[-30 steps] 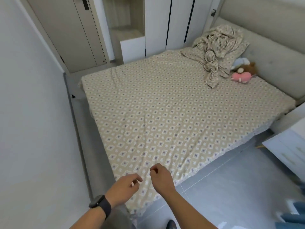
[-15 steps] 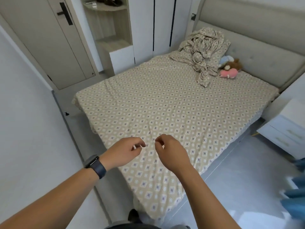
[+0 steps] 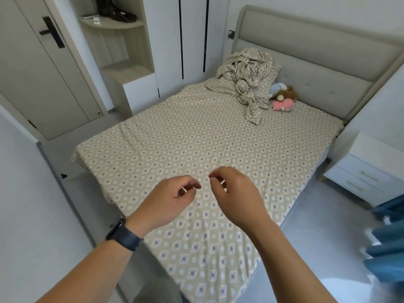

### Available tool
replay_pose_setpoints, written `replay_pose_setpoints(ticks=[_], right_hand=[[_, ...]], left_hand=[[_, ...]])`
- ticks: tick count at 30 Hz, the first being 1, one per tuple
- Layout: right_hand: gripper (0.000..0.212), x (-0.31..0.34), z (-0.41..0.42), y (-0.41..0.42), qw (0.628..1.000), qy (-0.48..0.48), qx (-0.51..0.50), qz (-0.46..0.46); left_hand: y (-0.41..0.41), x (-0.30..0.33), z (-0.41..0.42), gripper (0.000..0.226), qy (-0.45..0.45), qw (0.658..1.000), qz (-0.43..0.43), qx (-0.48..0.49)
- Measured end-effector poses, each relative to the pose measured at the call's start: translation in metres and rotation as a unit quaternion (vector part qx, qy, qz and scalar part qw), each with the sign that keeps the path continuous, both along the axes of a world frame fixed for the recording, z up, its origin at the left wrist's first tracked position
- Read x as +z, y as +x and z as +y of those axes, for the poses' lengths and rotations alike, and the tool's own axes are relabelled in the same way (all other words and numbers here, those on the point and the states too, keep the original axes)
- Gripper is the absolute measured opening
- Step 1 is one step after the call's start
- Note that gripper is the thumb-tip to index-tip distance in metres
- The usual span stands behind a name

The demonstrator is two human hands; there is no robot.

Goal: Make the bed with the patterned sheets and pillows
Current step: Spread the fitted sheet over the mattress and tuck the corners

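A beige sheet with a diamond pattern (image 3: pixel 196 138) lies spread flat over the mattress, with a few light creases. At the head end a crumpled, twisted cloth of the same pattern (image 3: pixel 249 77) is heaped on a matching pillow (image 3: pixel 274 72) by the headboard (image 3: pixel 317 55). My left hand (image 3: pixel 172 200), with a dark watch on its wrist, and my right hand (image 3: pixel 236 197) hover side by side above the foot end of the sheet. The fingers of both are loosely curled and hold nothing.
Pink, brown and light-blue soft toys (image 3: pixel 282 99) sit next to the pillow. A white nightstand (image 3: pixel 367 171) stands right of the bed, with something blue (image 3: pixel 387 248) on the floor near it. A wardrobe (image 3: pixel 192 40) and a door (image 3: pixel 43 73) are beyond the bed's left side.
Both hands have risen and reached farther forward over the sheet. The view has tilted up, showing more of the headboard and wardrobe.
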State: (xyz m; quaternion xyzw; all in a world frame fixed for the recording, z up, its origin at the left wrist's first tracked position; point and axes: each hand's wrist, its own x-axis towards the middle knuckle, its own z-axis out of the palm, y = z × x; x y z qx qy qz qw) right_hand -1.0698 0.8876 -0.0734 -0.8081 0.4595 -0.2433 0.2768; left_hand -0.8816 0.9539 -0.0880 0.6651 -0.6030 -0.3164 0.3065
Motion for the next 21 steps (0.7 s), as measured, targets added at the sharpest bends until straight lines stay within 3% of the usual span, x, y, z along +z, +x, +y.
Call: replay_pose_setpoints(ticks=[7, 15, 21], right_hand=[[0.016, -0.013, -0.045, 0.064, 0.997, 0.029, -0.036, 0.065], [0.021, 0.001, -0.073, 0.171, 0.99, 0.022, -0.134, 0.046], [0.025, 0.014, -0.086, 0.199, 0.987, 0.01, -0.138, 0.076]], left_hand=[[0.114, -0.028, -0.06, 0.017, 0.054, 0.997, -0.02, -0.052], [0.213, 0.011, -0.171, 0.017, 0.026, 0.982, -0.076, -0.172], [0.235, 0.029, -0.187, 0.017, -0.014, 0.984, -0.018, -0.178]])
